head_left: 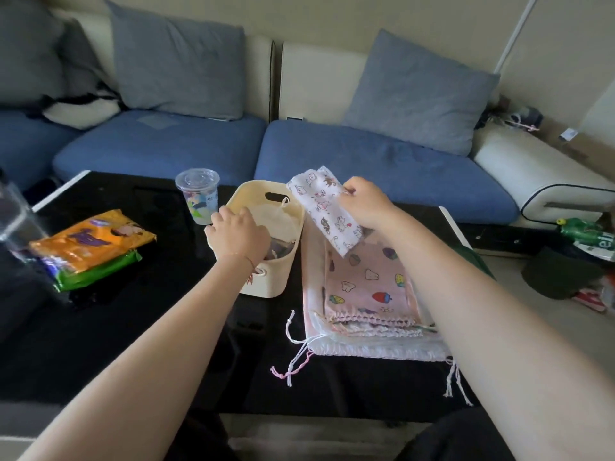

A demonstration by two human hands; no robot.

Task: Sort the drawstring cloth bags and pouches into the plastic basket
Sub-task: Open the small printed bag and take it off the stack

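Note:
A cream plastic basket [293, 197] with a handle slot stands on the black table, with cloth bags inside it. My left hand [238, 236] reaches into the basket, its fingers curled down over the bags there; what they hold is hidden. My right hand [364, 204] pinches a small white pouch with an animal print [324, 207] and holds it in the air just right of the basket. Below it lies a flat stack of drawstring bags [366, 294], the top one pink with strawberries and teeth, cords trailing toward me.
A clear plastic cup [198, 194] with a lid stands just left of the basket. Orange and green packets [93, 244] lie at the table's left. A blue sofa with cushions runs behind the table. Clutter sits on the floor at the right.

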